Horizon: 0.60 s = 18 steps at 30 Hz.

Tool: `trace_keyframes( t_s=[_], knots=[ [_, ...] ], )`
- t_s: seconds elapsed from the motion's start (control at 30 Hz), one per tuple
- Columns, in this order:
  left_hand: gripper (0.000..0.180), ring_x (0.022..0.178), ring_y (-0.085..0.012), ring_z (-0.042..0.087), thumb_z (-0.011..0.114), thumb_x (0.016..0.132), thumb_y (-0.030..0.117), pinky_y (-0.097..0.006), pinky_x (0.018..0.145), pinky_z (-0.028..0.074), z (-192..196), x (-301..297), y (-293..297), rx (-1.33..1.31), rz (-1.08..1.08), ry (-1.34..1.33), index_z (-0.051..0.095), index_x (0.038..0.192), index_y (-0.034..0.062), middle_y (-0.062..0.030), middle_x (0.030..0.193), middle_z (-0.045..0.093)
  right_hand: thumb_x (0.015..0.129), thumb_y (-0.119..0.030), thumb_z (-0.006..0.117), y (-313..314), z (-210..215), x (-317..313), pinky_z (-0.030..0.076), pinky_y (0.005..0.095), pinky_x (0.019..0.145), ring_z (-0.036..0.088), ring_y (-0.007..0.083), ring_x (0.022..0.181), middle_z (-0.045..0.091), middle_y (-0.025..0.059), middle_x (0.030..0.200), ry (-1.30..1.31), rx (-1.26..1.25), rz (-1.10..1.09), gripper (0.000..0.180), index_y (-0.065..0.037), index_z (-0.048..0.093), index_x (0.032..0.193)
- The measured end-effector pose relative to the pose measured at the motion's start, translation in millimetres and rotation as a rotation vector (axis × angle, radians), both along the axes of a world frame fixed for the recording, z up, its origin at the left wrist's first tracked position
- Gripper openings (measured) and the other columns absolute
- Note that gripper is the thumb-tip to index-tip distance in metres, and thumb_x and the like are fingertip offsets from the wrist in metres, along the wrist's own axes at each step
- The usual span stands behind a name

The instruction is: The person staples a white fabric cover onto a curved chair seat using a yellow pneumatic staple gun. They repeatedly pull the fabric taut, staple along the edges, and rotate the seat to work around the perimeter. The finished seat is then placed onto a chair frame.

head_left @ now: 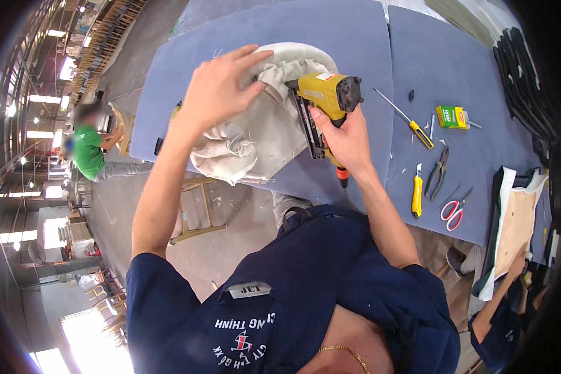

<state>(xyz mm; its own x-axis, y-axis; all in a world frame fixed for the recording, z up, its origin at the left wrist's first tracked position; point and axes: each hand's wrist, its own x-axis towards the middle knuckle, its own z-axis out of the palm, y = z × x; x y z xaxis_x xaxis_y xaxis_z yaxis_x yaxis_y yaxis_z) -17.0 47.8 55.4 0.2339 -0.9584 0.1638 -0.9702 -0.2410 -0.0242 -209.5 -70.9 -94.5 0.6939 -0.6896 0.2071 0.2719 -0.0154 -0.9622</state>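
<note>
From where I stand, the person's right hand (349, 140) has its fingers wrapped round the grip of a yellow and black staple gun (327, 90), thumb laid along the near side, the gun's head jutting out above the fist and an orange-red fitting (342, 174) poking out below it. The gun's nose points left, over the right side of a rounded piece covered in cream fabric (224, 156), though I can't tell whether it touches the cloth. That covered piece lies on the blue-grey counter (364, 43), between the two hands, its cloth bunched in folds at the left and rolled thick along the far edge. The left hand (221, 90) is over its far left part, fingers spread and thumb apart, gripping nothing; I can't make out whether the tips brush the fabric. To the right of the gun, well apart from those fingers, lie a screwdriver (421, 134), a yellow-green box (449, 117), pliers (439, 171), a yellow cutter (417, 194) and red-handled scissors (455, 213).
</note>
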Motion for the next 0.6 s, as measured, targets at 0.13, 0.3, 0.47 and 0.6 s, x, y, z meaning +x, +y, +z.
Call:
trace_keyframes(
  t_s=[0.13, 0.3, 0.47, 0.6],
  knots=[
    [0.075, 0.129, -0.0323, 0.063, 0.069, 0.094, 0.059, -0.041, 0.110, 0.047, 13.4, 36.3, -14.6, 0.124, 0.238, 0.446, 0.059, 0.147, 0.0071, -0.0179, 0.141, 0.065, 0.090, -0.025, 0.079, -23.5, -2.7, -16.8, 0.054, 0.0432, 0.094, 0.073, 0.0366, 0.105, 0.075, 0.0213, 0.106, 0.331, -0.240, 0.252, 0.053, 0.003, 0.059, 0.130],
    [0.086, 0.130, -0.0324, 0.061, 0.068, 0.089, 0.069, -0.042, 0.111, 0.046, 1.1, 54.1, -24.8, 0.249, 0.224, 0.664, 0.058, 0.147, 0.0060, -0.0183, 0.138, 0.066, 0.084, -0.028, 0.082, -16.8, -101.8, -42.9, 0.052, 0.0496, 0.101, 0.066, 0.0471, 0.114, 0.054, 0.0282, 0.141, 0.601, -0.666, 0.604, 0.072, -0.005, 0.049, 0.143],
    [0.075, 0.135, -0.0244, 0.055, 0.067, 0.099, 0.053, -0.035, 0.114, 0.043, -12.9, 23.4, -32.3, 0.240, 0.212, 1.195, 0.052, 0.153, 0.0036, -0.0146, 0.147, 0.059, 0.085, -0.027, 0.079, 30.0, -165.4, -46.5, 0.052, 0.0504, 0.103, 0.063, 0.0466, 0.119, 0.046, 0.0239, 0.151, 0.758, -0.515, 0.710, 0.071, -0.010, 0.049, 0.148],
    [0.064, 0.132, -0.0230, 0.057, 0.064, 0.103, 0.043, -0.034, 0.112, 0.045, -18.0, 16.9, -27.0, 0.197, 0.213, 1.354, 0.052, 0.153, 0.0043, -0.0139, 0.146, 0.060, 0.093, -0.032, 0.073, 44.5, -178.5, -29.5, 0.053, 0.0458, 0.102, 0.065, 0.0400, 0.120, 0.057, 0.0221, 0.143, 0.652, -0.698, 0.872, 0.061, -0.009, 0.054, 0.146]
  ],
)
